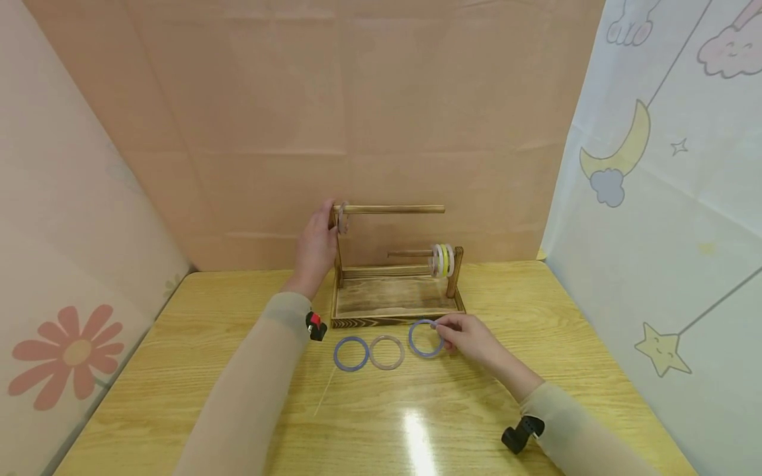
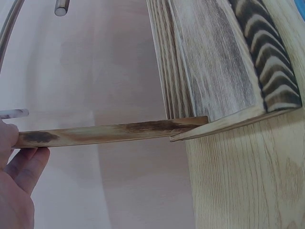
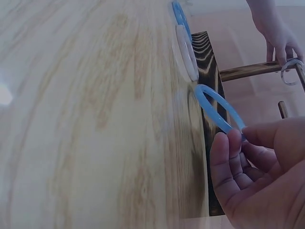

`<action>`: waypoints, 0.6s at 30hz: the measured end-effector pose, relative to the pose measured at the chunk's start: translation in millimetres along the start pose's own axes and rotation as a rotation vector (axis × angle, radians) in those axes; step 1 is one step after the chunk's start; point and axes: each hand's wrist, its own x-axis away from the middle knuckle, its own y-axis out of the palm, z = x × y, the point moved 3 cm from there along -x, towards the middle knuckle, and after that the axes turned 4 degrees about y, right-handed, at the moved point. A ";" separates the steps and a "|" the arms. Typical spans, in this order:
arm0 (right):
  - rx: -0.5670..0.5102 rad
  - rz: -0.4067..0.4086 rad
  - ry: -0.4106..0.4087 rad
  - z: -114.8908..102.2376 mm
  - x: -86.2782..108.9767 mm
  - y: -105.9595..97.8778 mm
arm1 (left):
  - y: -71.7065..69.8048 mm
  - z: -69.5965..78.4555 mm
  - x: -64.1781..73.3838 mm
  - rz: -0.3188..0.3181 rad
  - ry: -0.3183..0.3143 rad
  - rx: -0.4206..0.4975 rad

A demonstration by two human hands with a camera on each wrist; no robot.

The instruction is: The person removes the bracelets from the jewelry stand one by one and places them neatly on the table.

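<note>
My right hand (image 1: 470, 338) pinches a blue bangle (image 3: 212, 114) between thumb and fingers, tilted up beside the front edge of a wooden bangle stand (image 1: 393, 322). My left hand (image 1: 315, 248) holds the top of the stand's left post (image 2: 105, 134), its fingers curled round the wood. Close to that hand, a clear pinkish bangle (image 1: 343, 219) hangs on the upper bar (image 1: 395, 209). On the shorter lower bar (image 1: 409, 254), several white, clear and yellow bangles (image 1: 444, 260) sit against the right post (image 1: 456, 274).
Two bangles lie flat on the table (image 1: 226, 344) before the stand: a blue one (image 1: 336, 357) and a pale pinkish one (image 1: 387, 368), side by side. A peach cloth backdrop (image 1: 250, 132) stands behind, with printed cloth sheets (image 1: 649, 218) at both sides.
</note>
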 end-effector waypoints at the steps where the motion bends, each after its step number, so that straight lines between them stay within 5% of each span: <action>1: -0.006 -0.004 0.005 0.9 -0.6 0.5 | 0.0 0.0 -0.2 -0.001 -0.003 0.002; 18: 0.055 0.018 0.019 4.6 -2.0 7.3 | 0.4 0.9 -1.1 -0.005 -0.010 0.005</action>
